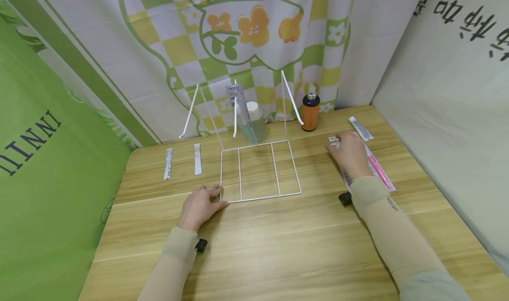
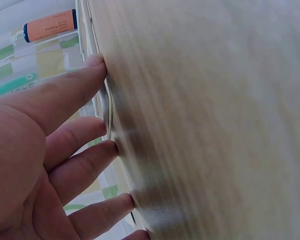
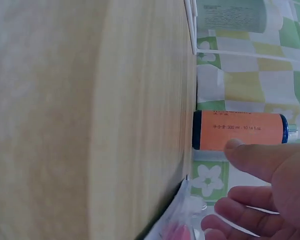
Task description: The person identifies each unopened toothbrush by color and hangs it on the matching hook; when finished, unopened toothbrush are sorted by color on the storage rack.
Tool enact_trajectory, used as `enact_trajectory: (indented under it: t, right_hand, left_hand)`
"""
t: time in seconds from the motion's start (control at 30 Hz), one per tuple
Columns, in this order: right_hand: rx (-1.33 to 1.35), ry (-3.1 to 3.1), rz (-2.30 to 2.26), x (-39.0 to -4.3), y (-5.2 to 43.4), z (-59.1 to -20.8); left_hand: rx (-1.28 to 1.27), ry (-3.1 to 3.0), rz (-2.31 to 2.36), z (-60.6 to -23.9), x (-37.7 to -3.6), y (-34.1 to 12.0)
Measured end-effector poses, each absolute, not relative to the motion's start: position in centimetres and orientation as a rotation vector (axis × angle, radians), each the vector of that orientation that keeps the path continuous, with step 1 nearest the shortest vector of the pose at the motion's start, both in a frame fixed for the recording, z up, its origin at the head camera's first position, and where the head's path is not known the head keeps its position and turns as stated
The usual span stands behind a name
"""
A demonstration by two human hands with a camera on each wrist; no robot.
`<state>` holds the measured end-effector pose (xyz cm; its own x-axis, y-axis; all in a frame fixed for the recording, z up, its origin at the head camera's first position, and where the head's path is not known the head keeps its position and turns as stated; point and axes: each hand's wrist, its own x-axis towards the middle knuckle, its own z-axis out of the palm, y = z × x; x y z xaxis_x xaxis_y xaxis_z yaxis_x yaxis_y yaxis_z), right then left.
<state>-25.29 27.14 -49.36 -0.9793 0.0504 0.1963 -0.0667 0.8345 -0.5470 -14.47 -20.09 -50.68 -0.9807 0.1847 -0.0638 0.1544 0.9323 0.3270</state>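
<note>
A white wire rack (image 1: 240,173) lies on the wooden table (image 1: 278,248), its base flat and its back part upright. My left hand (image 1: 212,195) rests at the rack's front left corner. Its straight fingers (image 2: 85,80) touch the table beside the wire (image 2: 108,107). My right hand (image 1: 346,150) lies on the top end of a packaged pink toothbrush (image 1: 379,172) at the right. In the right wrist view the fingers (image 3: 240,212) hover loosely curled over the clear pack (image 3: 177,227). An orange bottle (image 1: 310,111) stands just behind it.
A boxed tube (image 1: 237,108) and a white-capped bottle (image 1: 256,120) stand in the rack's back. Two narrow strips (image 1: 168,163) (image 1: 197,158) lie at the left and a small tube (image 1: 361,128) at the far right. Cloth walls close in the table.
</note>
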Motion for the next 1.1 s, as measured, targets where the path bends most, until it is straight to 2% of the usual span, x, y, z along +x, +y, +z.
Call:
enact_trajectory:
  t: [1.1]
  right_hand:
    - [-0.006,-2.872,0.701,-26.2,28.5,-50.3]
  left_hand:
    - [0.26,3.005,0.483,-50.8,-14.5,-20.2]
